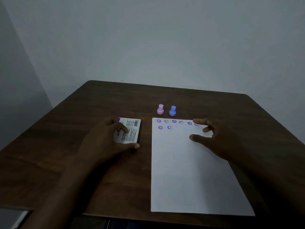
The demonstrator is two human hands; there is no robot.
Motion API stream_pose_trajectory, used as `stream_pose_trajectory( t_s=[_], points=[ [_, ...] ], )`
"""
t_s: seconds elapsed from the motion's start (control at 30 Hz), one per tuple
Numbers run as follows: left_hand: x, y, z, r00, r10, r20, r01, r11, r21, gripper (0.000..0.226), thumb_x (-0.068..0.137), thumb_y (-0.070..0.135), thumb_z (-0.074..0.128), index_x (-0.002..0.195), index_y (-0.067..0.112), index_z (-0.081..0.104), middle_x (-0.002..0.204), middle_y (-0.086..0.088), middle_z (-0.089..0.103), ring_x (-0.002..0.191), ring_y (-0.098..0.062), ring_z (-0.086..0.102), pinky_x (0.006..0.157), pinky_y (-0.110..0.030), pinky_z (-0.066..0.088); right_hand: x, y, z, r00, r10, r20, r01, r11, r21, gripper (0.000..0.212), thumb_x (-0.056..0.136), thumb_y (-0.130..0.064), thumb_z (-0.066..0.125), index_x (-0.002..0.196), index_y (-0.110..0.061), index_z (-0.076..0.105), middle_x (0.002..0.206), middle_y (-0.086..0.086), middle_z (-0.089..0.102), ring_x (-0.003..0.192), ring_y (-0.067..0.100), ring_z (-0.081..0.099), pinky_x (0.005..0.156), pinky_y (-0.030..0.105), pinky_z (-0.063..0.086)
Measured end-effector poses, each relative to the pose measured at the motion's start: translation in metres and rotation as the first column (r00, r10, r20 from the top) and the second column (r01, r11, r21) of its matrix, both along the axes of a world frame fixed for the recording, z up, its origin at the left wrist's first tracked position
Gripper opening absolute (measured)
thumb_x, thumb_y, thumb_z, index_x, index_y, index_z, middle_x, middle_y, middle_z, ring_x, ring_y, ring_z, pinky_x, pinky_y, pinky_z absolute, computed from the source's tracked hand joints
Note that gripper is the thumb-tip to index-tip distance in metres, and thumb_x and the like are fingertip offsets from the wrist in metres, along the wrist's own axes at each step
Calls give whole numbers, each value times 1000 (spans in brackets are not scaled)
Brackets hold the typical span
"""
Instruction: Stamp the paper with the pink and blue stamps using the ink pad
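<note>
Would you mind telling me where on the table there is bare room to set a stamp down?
Bare wood lies left of the ink pad box, behind the pink stamp and blue stamp, and right of the paper. It is crowded at the paper's top edge, by the prints and the right hand.

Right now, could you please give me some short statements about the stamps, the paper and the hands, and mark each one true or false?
1. The small pink plastic stamp stands upright left of the small blue plastic stamp. True.
2. The right hand holds a stamp. False: it is empty, over the white paper sheet.
3. The left hand rests on the flat white ink pad case. True.
4. The paper is blank. False: purple stamp marks sit along its far edge.
</note>
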State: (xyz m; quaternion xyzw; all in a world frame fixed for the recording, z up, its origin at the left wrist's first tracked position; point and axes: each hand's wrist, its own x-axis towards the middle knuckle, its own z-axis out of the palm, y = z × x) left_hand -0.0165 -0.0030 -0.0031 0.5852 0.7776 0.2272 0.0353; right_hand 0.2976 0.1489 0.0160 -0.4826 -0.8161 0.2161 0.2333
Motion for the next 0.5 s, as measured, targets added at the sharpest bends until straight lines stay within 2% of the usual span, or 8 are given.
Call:
stream_pose_trajectory(
  t_s=[0.1,0.17,0.27,0.33,0.43,0.5],
  points=[
    [7,4,5,997,11,-80,-9,1000,20,87,49,101,48,112,43,63,123,17,54,91,-3,53,69,-25,53,10,1,0,1000,-28,12,29,1000,-6,55,74,-52,74,125,-42,55,116,-16,56,95,4,55,67,18,39],
    [10,9,11,999,-1,-34,1,1000,9,83,55,97,48,115,42,64,129,14,55,98,-5,53,72,-27,51,18,4,0,999,-47,-12,47,999,-10,57,74,-48,76,127,-39,55,120,-13,58,95,6,57,67,15,38],
    [18,19,22,997,-73,-37,72,997,-36,67,70,79,59,121,36,64,135,7,56,107,-11,54,80,-29,53,28,9,-1,997,-82,-13,82,997,-7,61,73,-45,78,128,-34,56,113,-14,59,81,-5,54,62,8,32],
    [23,27,25,991,-126,-51,125,992,-22,55,78,66,67,123,35,64,138,7,55,117,-15,54,89,-30,50,31,14,-4,996,-92,2,92,996,-6,62,71,-44,80,127,-31,57,117,-11,62,80,-4,52,65,10,33],
    [41,40,29,978,-195,-79,197,980,12,53,81,65,65,126,37,62,146,10,51,132,-13,47,104,-34,38,34,21,-8,997,-81,18,82,995,-61,68,71,-43,81,132,-29,53,135,-3,57,86,-4,47,61,1,33],
    [55,44,21,952,-261,-158,249,964,-92,61,82,71,57,134,41,55,153,14,44,144,-11,33,116,-40,20,36,16,-13,996,-70,54,77,988,-132,76,73,-46,79,138,-29,45,140,-2,52,88,-3,44,58,1,34]
  ],
)
